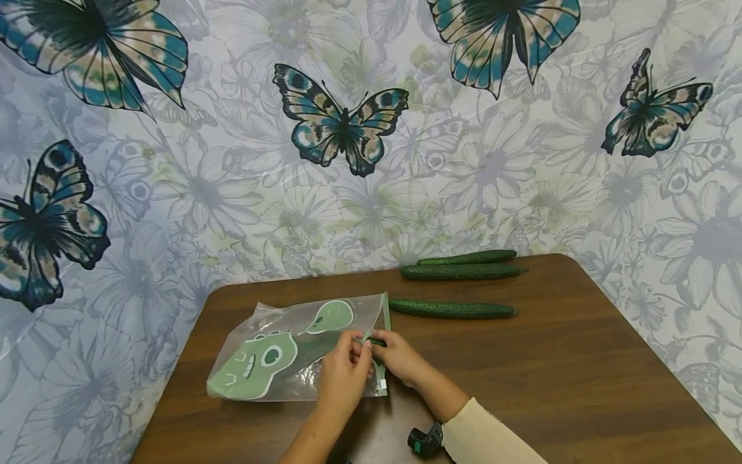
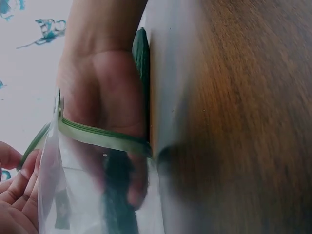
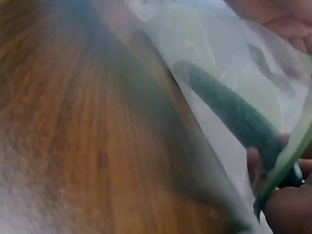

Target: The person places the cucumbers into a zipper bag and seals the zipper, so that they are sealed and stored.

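Observation:
A clear zip bag (image 1: 301, 380) with green printed cartoon shapes lies on its side, its green-edged mouth toward the right. At that mouth my left hand (image 1: 343, 374) pinches the green zip edge (image 2: 34, 145). My right hand (image 1: 400, 357) reaches in through the opening and grips one end of a cucumber (image 3: 234, 109). Most of that cucumber lies inside the bag, seen through the plastic in both wrist views. In the left wrist view, the fingers (image 2: 137, 183) of my right hand lie along it behind the plastic.
The brown wooden table (image 1: 522, 367) carries a cucumber (image 1: 452, 309) just right of the bag. Behind it lie a second cucumber (image 1: 460, 271) and a third cucumber (image 1: 467, 258), side by side near the back edge. A butterfly-print cloth (image 1: 348, 212) hangs behind the table.

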Available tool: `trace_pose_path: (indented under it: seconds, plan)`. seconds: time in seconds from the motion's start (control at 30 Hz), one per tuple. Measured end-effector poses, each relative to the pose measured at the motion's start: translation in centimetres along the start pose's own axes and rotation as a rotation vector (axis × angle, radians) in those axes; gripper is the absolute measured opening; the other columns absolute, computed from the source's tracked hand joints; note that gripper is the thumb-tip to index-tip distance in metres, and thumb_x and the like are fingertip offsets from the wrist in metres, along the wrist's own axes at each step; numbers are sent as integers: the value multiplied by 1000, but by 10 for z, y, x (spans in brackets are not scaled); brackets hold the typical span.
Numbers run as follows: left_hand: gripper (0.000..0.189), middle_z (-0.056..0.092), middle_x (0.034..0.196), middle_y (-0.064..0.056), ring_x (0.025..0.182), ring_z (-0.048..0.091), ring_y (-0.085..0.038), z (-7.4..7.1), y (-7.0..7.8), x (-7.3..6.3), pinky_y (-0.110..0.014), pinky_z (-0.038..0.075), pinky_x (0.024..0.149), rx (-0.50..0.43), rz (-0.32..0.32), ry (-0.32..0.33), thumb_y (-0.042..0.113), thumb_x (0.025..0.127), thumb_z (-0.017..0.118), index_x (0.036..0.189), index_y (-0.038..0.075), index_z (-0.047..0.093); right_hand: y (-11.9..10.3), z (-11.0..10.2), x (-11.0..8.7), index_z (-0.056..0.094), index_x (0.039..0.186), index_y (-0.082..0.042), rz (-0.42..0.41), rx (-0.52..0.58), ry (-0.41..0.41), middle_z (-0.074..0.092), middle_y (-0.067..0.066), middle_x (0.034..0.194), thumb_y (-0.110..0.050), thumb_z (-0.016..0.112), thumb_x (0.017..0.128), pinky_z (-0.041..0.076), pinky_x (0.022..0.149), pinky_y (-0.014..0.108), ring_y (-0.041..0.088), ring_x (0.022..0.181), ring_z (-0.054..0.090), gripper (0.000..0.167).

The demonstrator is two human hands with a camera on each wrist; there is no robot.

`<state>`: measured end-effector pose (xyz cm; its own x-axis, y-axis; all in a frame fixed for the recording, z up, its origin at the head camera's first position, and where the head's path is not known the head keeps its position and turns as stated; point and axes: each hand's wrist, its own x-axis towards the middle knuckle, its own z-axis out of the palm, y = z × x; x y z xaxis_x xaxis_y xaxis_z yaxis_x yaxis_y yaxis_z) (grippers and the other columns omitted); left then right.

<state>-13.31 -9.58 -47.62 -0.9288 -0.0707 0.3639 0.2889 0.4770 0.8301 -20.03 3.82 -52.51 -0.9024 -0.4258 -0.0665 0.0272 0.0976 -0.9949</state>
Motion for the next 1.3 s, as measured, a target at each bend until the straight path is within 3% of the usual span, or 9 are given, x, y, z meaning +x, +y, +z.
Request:
trace_pose_path:
  seconds: [0.17,0.4,0.57,0.67,0.73,0.87,0.97,1.3]
  plan:
    - [12,61,70,2,53,65,-14,-1,0,1,-19,53,50,-27,-33,-24,9,98,63,109,3,60,10,-1,2,58,134,5,18,-26,-31,58,20,141,-17,59,101,36,116,53,33,137,46,40]
    - [11,61,68,1,51,63,-8,0,-1,3,-21,53,49,-46,-59,-6,7,97,63,107,6,61,13,-1,3,65,130,2,-108,-195,-19,65,18,134,-5,61,97,44,112,53,34,132,55,33]
    - [11,60,68,0,50,63,-10,-1,-1,3,-22,54,48,-56,-60,-4,3,96,62,107,6,60,12,-1,0,68,127,1,-175,-347,-10,66,19,134,-8,66,94,43,112,54,36,132,57,34]
    - [11,59,68,0,51,64,-11,-1,-2,3,-21,54,48,-54,-58,-10,3,96,61,107,4,60,13,-1,0,70,126,-2,-212,-376,-22,68,17,131,-9,67,93,46,111,50,34,129,60,33]
    - [12,59,68,0,51,64,-12,-1,-3,3,-21,54,48,-50,-55,-12,3,96,61,108,3,60,13,-1,0,70,124,-2,-215,-358,-27,69,15,130,-8,67,93,48,110,44,32,127,61,32]
    - [11,60,69,1,51,63,-10,-1,-4,3,-20,54,48,-41,-56,-7,5,96,62,107,4,60,13,-3,0,67,125,2,-180,-198,-37,68,20,128,-9,64,97,52,105,36,34,125,62,31]
    - [11,60,69,1,51,63,-9,-2,-4,3,-20,53,49,-36,-61,-8,6,97,63,107,5,59,8,-6,-1,61,129,7,-152,-70,-27,65,26,130,-9,64,98,56,101,37,40,124,62,35]
    - [13,60,68,5,50,61,-5,-4,-5,3,-20,49,47,22,-69,4,6,94,65,106,9,60,-13,-19,-5,63,130,0,-111,-39,16,66,20,130,-17,69,96,58,92,31,31,118,67,38]
